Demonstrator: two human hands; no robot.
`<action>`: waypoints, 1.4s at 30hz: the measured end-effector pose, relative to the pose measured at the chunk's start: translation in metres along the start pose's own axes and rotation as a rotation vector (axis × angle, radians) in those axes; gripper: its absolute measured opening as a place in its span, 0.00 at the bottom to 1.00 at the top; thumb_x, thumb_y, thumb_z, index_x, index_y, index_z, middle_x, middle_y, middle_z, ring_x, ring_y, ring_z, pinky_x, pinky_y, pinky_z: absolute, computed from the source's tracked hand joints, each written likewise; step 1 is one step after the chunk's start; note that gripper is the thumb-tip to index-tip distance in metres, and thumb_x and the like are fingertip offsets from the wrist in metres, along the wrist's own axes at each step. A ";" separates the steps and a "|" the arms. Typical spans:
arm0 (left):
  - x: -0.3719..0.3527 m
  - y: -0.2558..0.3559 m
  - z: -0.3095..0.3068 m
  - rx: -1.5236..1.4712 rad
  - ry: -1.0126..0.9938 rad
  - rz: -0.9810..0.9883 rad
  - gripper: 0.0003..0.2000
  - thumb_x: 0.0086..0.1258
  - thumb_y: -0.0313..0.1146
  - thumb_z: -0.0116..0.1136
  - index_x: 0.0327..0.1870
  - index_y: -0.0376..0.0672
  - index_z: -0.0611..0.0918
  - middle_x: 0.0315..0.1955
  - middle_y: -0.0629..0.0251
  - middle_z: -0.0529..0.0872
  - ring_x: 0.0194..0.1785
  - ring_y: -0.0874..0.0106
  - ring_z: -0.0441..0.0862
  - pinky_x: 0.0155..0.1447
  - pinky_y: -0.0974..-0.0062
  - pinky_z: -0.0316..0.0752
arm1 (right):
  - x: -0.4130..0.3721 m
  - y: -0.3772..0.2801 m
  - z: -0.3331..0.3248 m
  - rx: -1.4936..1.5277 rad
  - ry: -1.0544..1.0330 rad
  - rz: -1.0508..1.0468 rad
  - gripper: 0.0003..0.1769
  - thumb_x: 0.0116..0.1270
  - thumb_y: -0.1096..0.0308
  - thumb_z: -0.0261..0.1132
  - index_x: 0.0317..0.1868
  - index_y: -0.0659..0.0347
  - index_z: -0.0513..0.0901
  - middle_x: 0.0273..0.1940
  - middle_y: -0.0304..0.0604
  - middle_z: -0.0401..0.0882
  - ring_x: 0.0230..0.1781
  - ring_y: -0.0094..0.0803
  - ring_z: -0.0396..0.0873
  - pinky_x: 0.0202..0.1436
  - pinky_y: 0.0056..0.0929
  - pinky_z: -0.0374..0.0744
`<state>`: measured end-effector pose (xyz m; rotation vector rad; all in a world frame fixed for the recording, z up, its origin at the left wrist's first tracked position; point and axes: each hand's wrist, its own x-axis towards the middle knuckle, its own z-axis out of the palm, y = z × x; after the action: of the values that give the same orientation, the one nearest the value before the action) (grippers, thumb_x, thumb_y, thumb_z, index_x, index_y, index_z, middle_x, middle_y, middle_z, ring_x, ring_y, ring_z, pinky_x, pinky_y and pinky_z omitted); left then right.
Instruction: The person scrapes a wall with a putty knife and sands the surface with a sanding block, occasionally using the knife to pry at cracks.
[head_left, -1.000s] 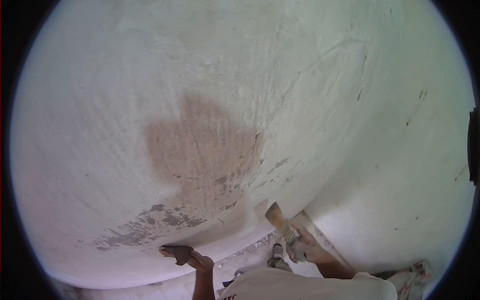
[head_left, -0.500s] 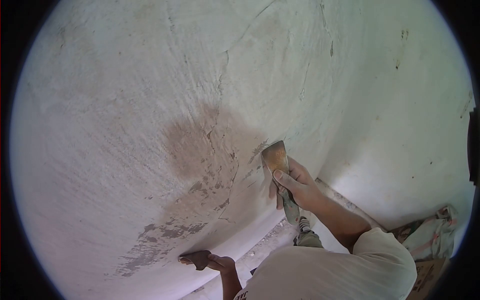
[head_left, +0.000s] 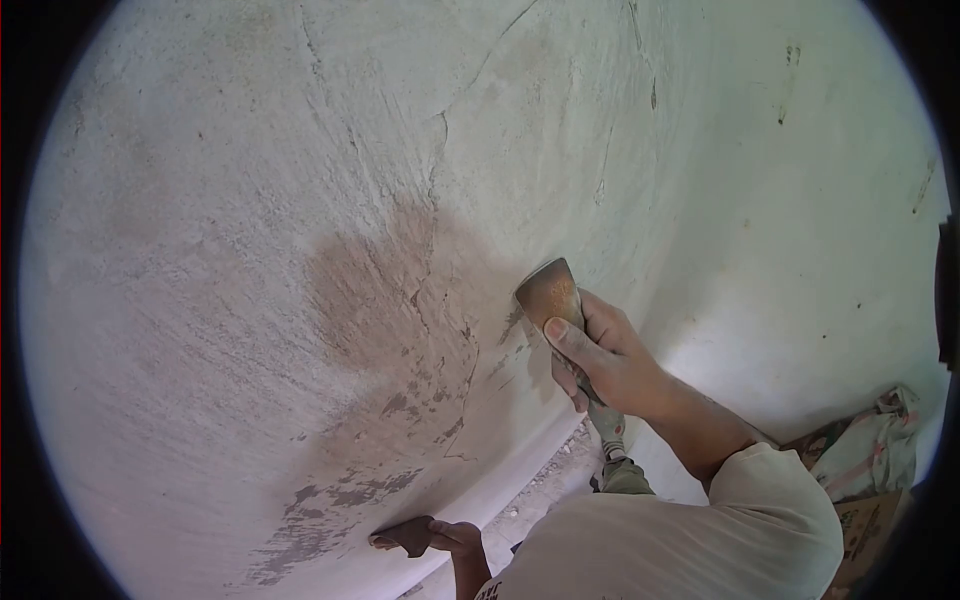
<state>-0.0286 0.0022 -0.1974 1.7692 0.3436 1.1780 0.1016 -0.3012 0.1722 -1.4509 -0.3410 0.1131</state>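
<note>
**Scraper and brown sheet at a stained plaster wall**

Scraper (head_left: 552,293) lies with its blade against the pale wall (head_left: 220,180), just right of the brown stain (head_left: 375,300), our landmark throughout. We see the right hand (head_left: 600,358) closed around the tool, its index finger laid along the back of the blade. The handle (head_left: 610,428) juts out beneath the palm, down and right of the stain.

We judge the scraper light, with a thin, rusted metal blade that is stiff but slightly springy. Its edge could gouge soft plaster if tilted steeply. The handle is the sound place to grip, with one finger on the blade for pressure.

Well below the stain, the left hand (head_left: 457,538) pinches a small brown sheet (head_left: 408,534) close to the wall. We cannot tell whether it touches the surface. We judge the sheet limp and nearly weightless, best held by its folded edge.

A crack (head_left: 437,150) climbs the wall above the stain, and grey flaked patches (head_left: 330,500) spread below it. Rubble-strewn floor (head_left: 540,485) shows down and right of the stain. A sack (head_left: 868,448) and cardboard (head_left: 868,535) lie far to its right.
</note>
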 end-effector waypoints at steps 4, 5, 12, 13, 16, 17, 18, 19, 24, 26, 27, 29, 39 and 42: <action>0.005 0.029 0.023 0.043 0.114 0.152 0.18 0.77 0.29 0.37 0.57 0.19 0.65 0.56 0.28 0.68 0.56 0.47 0.72 0.64 0.61 0.65 | -0.008 0.009 0.002 0.032 0.036 0.043 0.16 0.76 0.57 0.50 0.49 0.64 0.69 0.19 0.35 0.69 0.12 0.17 0.66 0.14 0.18 0.67; 0.005 0.034 0.025 0.068 0.143 0.172 0.17 0.77 0.28 0.37 0.57 0.18 0.65 0.55 0.27 0.68 0.55 0.46 0.72 0.63 0.60 0.67 | -0.008 0.008 0.004 0.025 0.051 0.050 0.17 0.76 0.57 0.50 0.49 0.64 0.69 0.19 0.35 0.69 0.12 0.17 0.66 0.14 0.18 0.67; -0.029 -0.060 -0.001 0.603 0.086 0.580 0.13 0.72 0.16 0.40 0.53 0.13 0.64 0.51 0.20 0.67 0.49 0.40 0.74 0.54 0.54 0.74 | -0.009 0.019 0.003 0.016 0.094 0.040 0.17 0.76 0.56 0.50 0.50 0.63 0.69 0.18 0.34 0.69 0.11 0.16 0.66 0.13 0.18 0.67; -0.029 -0.067 -0.003 0.667 0.061 0.627 0.13 0.71 0.14 0.40 0.53 0.12 0.64 0.50 0.19 0.67 0.49 0.39 0.74 0.53 0.53 0.76 | -0.007 0.014 0.005 0.003 0.102 0.031 0.17 0.76 0.56 0.50 0.50 0.63 0.69 0.18 0.34 0.69 0.11 0.16 0.66 0.13 0.18 0.67; -0.017 -0.055 0.005 0.622 0.143 0.826 0.14 0.69 0.13 0.42 0.53 0.13 0.65 0.49 0.20 0.68 0.48 0.38 0.75 0.51 0.52 0.78 | -0.002 -0.001 0.008 -0.023 0.146 -0.015 0.17 0.76 0.56 0.50 0.50 0.63 0.69 0.17 0.34 0.68 0.11 0.17 0.65 0.13 0.18 0.67; -0.004 -0.023 0.012 0.674 0.173 0.921 0.14 0.69 0.13 0.42 0.53 0.13 0.65 0.49 0.20 0.68 0.48 0.38 0.76 0.52 0.52 0.77 | 0.001 -0.001 0.010 -0.027 0.167 -0.041 0.17 0.76 0.56 0.50 0.49 0.63 0.69 0.17 0.34 0.68 0.11 0.17 0.65 0.13 0.18 0.67; -0.001 -0.012 0.013 0.651 0.170 0.878 0.15 0.70 0.15 0.42 0.54 0.14 0.63 0.51 0.21 0.66 0.50 0.39 0.72 0.53 0.52 0.74 | 0.003 0.000 0.011 -0.029 0.187 -0.066 0.17 0.76 0.56 0.50 0.49 0.63 0.69 0.17 0.34 0.68 0.10 0.17 0.64 0.13 0.18 0.67; -0.001 -0.006 0.015 0.620 0.169 0.820 0.16 0.70 0.16 0.41 0.55 0.15 0.61 0.52 0.22 0.63 0.52 0.39 0.69 0.55 0.52 0.70 | 0.000 0.006 0.010 -0.033 0.191 -0.036 0.17 0.76 0.56 0.50 0.49 0.63 0.69 0.17 0.34 0.68 0.10 0.17 0.64 0.14 0.18 0.67; 0.004 0.009 0.020 0.504 0.161 0.600 0.23 0.72 0.25 0.39 0.61 0.18 0.52 0.60 0.29 0.50 0.61 0.42 0.51 0.63 0.52 0.52 | -0.002 0.006 0.009 -0.047 0.186 -0.025 0.15 0.75 0.57 0.51 0.47 0.62 0.69 0.17 0.34 0.68 0.11 0.17 0.64 0.14 0.18 0.67; 0.005 0.015 0.023 0.467 0.159 0.518 0.26 0.73 0.29 0.38 0.63 0.19 0.48 0.63 0.32 0.45 0.65 0.44 0.45 0.66 0.52 0.45 | 0.000 -0.002 0.008 -0.074 0.168 -0.024 0.15 0.75 0.57 0.52 0.47 0.62 0.69 0.17 0.34 0.68 0.11 0.17 0.64 0.14 0.18 0.67; 0.006 0.018 0.024 0.450 0.156 0.485 0.27 0.74 0.31 0.37 0.64 0.20 0.46 0.65 0.34 0.42 0.67 0.44 0.41 0.68 0.52 0.41 | 0.000 -0.003 0.009 -0.079 0.159 -0.028 0.15 0.75 0.57 0.52 0.47 0.62 0.69 0.17 0.34 0.68 0.10 0.17 0.64 0.13 0.18 0.67; 0.012 0.022 0.026 0.410 0.151 0.404 0.30 0.75 0.34 0.36 0.67 0.21 0.42 0.68 0.37 0.37 0.70 0.45 0.34 0.71 0.52 0.34 | -0.007 0.012 0.004 -0.085 0.145 0.029 0.15 0.75 0.57 0.53 0.47 0.62 0.70 0.17 0.34 0.68 0.10 0.17 0.64 0.13 0.18 0.67; 0.036 0.078 0.029 0.488 0.089 0.323 0.36 0.76 0.46 0.33 0.72 0.28 0.36 0.73 0.42 0.30 0.76 0.46 0.23 0.72 0.45 0.18 | -0.010 0.023 -0.011 -0.108 0.025 0.080 0.13 0.75 0.60 0.51 0.46 0.63 0.70 0.17 0.34 0.68 0.10 0.18 0.64 0.13 0.18 0.67; 0.034 0.093 0.018 0.417 0.030 0.294 0.32 0.75 0.42 0.33 0.72 0.26 0.46 0.74 0.45 0.36 0.76 0.44 0.26 0.72 0.43 0.21 | -0.002 0.005 -0.017 -0.087 -0.097 0.053 0.13 0.75 0.59 0.52 0.44 0.61 0.70 0.17 0.34 0.68 0.10 0.18 0.64 0.13 0.18 0.68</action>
<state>-0.0206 -0.0325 -0.1037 2.2225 0.3755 1.4155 0.1052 -0.3174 0.1660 -1.5444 -0.3905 0.2145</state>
